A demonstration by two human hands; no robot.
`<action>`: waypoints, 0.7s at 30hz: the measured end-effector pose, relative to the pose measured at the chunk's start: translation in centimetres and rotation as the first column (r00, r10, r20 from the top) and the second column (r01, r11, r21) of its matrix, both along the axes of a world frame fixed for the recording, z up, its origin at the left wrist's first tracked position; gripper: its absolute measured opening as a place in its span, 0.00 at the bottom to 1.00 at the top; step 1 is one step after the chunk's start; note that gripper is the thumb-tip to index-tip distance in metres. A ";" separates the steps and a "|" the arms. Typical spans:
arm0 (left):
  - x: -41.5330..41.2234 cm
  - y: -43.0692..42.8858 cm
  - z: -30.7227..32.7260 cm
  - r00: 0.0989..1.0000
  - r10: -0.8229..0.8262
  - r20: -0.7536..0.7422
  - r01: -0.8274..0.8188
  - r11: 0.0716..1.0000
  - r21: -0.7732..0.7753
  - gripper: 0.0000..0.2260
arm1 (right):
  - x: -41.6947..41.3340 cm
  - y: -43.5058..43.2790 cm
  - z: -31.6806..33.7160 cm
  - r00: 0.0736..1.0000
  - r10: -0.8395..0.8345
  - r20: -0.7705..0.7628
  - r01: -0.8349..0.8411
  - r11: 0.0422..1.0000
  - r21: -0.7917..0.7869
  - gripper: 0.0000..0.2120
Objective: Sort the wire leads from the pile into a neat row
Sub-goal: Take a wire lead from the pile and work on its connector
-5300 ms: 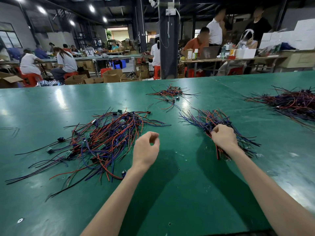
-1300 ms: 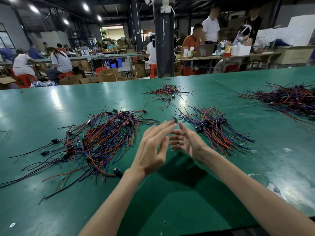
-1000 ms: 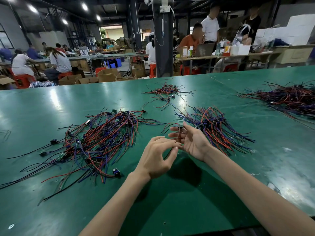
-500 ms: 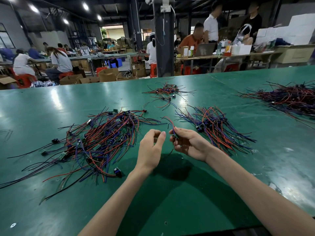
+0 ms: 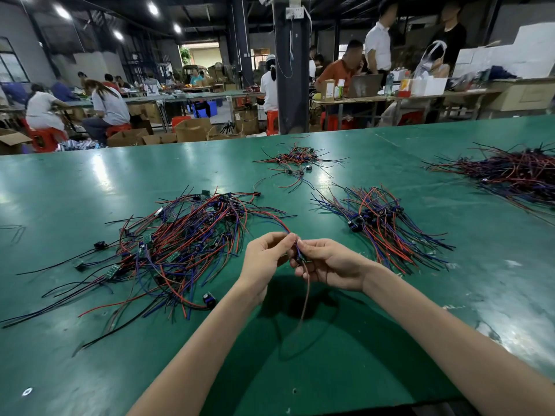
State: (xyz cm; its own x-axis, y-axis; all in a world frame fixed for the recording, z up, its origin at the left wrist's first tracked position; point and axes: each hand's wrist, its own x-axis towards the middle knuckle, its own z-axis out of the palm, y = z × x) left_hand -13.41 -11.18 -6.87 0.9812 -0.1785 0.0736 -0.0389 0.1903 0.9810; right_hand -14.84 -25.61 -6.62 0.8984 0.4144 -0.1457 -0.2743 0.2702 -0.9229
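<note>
Pile point(image 5: 180, 247) lies left of row point(image 5: 381, 223) on table point(image 5: 330, 370)

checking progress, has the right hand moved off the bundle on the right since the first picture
Yes. The right hand has left the sorted bundle and come left and nearer, meeting the left hand around one wire lead.

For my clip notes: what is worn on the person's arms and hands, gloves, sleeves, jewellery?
Nothing visible. The left hand and right hand are ungloved, no rings showing. Both forearms are bare down to the frame edge: no sleeves, watch or wristband in view.
</note>
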 end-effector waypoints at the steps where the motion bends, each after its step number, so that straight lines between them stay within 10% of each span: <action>1: 0.0 0.0 0.1 1.000 0.005 -0.013 -0.006 1.000 -0.016 0.03 | 0.0 0.0 0.0 1.000 0.002 -0.001 -0.002 1.000 -0.009 0.11; 21: 0.3 0.5 0.7 0.988 0.111 -0.109 -0.117 0.992 -0.045 0.07 | 1.0 -0.1 -0.1 0.923 -0.385 0.012 0.384 0.923 0.011 0.07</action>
State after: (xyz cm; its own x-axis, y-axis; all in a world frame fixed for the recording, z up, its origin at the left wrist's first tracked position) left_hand -13.14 -10.73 -6.20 0.9976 -0.0637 -0.0260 0.0406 0.2410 0.9697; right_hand -13.82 -25.69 -6.76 0.9907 0.0379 -0.1306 -0.1355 0.3602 -0.9230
